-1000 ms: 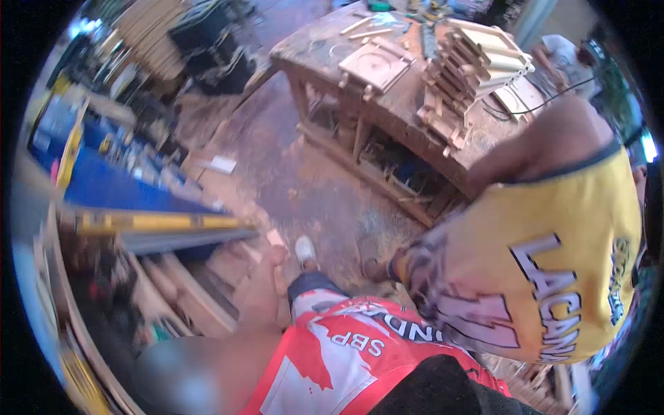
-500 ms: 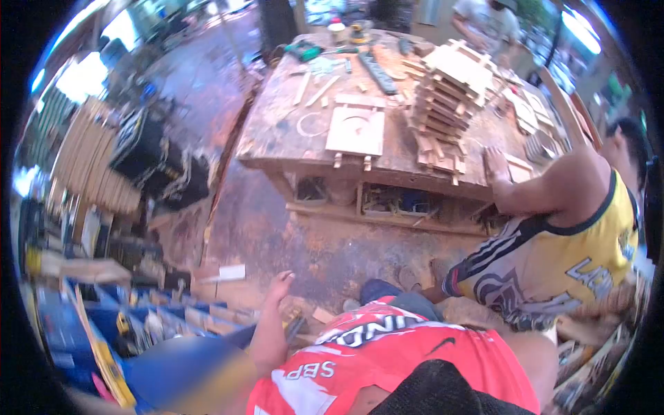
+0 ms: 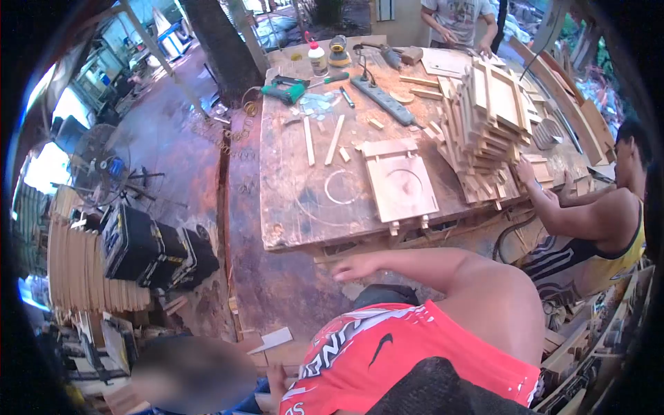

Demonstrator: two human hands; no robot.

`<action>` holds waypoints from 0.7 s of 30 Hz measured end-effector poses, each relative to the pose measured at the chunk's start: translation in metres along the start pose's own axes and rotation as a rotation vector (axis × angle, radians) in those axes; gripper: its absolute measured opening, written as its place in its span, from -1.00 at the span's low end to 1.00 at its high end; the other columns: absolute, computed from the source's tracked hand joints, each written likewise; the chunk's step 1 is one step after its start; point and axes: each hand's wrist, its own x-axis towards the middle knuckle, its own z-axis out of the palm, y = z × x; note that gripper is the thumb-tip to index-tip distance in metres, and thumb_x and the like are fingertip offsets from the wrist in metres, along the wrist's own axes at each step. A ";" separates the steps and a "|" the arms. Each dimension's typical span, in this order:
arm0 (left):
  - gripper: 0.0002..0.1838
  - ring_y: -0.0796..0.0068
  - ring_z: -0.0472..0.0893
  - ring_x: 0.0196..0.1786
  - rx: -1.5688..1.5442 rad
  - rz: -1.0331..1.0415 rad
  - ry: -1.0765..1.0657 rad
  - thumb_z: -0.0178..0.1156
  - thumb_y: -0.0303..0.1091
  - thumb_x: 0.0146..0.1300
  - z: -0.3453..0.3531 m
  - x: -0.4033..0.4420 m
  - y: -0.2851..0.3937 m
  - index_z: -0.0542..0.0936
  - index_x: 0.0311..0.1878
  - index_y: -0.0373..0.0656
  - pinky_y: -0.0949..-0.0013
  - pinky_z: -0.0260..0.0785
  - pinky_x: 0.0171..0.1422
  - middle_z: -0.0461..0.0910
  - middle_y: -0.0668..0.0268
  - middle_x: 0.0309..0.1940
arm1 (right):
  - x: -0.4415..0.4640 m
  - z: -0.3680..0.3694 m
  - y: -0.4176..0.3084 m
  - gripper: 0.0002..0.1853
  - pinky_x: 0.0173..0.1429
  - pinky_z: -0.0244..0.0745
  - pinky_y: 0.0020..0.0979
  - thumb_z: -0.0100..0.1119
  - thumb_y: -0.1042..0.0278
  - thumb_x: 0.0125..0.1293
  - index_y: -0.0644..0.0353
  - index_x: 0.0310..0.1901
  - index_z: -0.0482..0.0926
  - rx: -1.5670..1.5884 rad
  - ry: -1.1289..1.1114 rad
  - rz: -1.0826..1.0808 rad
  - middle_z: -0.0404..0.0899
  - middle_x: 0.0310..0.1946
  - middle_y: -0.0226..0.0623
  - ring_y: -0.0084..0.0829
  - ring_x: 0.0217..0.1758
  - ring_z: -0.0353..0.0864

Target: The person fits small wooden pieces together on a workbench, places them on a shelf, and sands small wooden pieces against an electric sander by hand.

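Note:
My right hand (image 3: pixel 354 268) reaches across my front, in front of the workbench's near edge. Its fingers are stretched out and nothing shows in them. Down beside my red jersey is my left hand (image 3: pixel 277 380), only partly visible; its fingers cannot be made out. Nearest on the bench (image 3: pixel 290 221) lies a light wooden panel (image 3: pixel 403 183) with a round groove and two pegs at its front edge. A thin wooden ring (image 3: pixel 341 187) rests to its left. Right of the panel rises a tall, leaning stack of wooden frames (image 3: pixel 494 121).
A power strip (image 3: pixel 384 102), a green power tool (image 3: pixel 283 91), a bottle (image 3: pixel 317 59) and a sander (image 3: pixel 339 52) lie toward the back. A co-worker (image 3: pixel 595 221) leans on the bench at right; another person (image 3: pixel 460 24) stands behind it. Black cases (image 3: pixel 149 245) stand left.
My view has swung, so the bench appears nearer and more to the right. My right arm has come into view, stretched leftward. My left hand has dropped lower beside my jersey.

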 end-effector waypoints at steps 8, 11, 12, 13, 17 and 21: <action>-0.65 -0.12 0.60 -0.11 -0.623 -0.306 -0.242 0.06 -0.19 0.33 -0.031 0.093 -0.098 0.55 0.02 -0.26 -0.03 0.45 -0.06 0.59 -0.15 -0.14 | 0.217 -0.039 -0.101 -0.52 0.27 0.37 -0.19 0.15 0.05 0.34 0.22 0.15 0.47 -0.229 0.479 -0.279 0.53 0.05 -0.07 -0.11 0.15 0.51; -0.64 -0.10 0.60 -0.08 -0.629 -0.215 -0.170 0.07 -0.19 0.34 -0.065 0.172 -0.204 0.53 0.04 -0.26 -0.03 0.45 -0.05 0.59 -0.15 -0.12 | 0.274 -0.058 -0.078 -0.54 0.25 0.40 -0.21 0.17 0.09 0.34 0.21 0.15 0.48 -0.232 0.602 -0.150 0.55 0.03 -0.09 -0.14 0.14 0.53; -0.64 -0.10 0.60 -0.07 -0.632 -0.188 -0.133 0.07 -0.19 0.34 -0.078 0.206 -0.240 0.53 0.05 -0.26 -0.03 0.45 -0.05 0.58 -0.15 -0.11 | 0.289 -0.066 -0.073 -0.55 0.20 0.43 -0.21 0.18 0.08 0.32 0.22 0.11 0.51 -0.252 0.682 -0.112 0.58 -0.01 -0.08 -0.13 0.09 0.56; -0.64 -0.09 0.61 -0.06 -0.650 -0.182 -0.100 0.07 -0.19 0.34 -0.094 0.243 -0.278 0.52 0.06 -0.26 -0.04 0.45 -0.05 0.58 -0.15 -0.10 | 0.306 -0.066 -0.071 -0.55 0.14 0.46 -0.21 0.19 0.06 0.30 0.23 0.07 0.53 -0.263 0.741 -0.071 0.60 -0.06 -0.07 -0.12 0.03 0.59; -0.56 0.16 0.56 0.12 -0.700 -0.008 0.297 0.05 -0.13 0.40 -0.296 0.378 -0.337 0.53 0.08 -0.36 0.18 0.36 0.21 0.57 -0.01 0.06 | 0.349 -0.088 -0.131 -0.59 0.13 0.47 -0.24 0.21 0.09 0.28 0.18 0.05 0.56 -0.257 0.719 0.099 0.61 -0.06 -0.08 -0.17 0.02 0.61; -0.63 0.41 0.50 -0.15 -1.277 -0.012 0.253 0.08 -0.12 0.40 -0.451 0.505 -0.349 0.57 0.00 -0.25 0.34 0.34 -0.04 0.56 0.27 -0.18 | 0.409 -0.128 -0.136 -0.62 0.07 0.51 -0.31 0.25 0.17 0.27 0.20 0.05 0.56 -0.165 0.795 0.175 0.63 -0.10 -0.12 -0.26 -0.04 0.64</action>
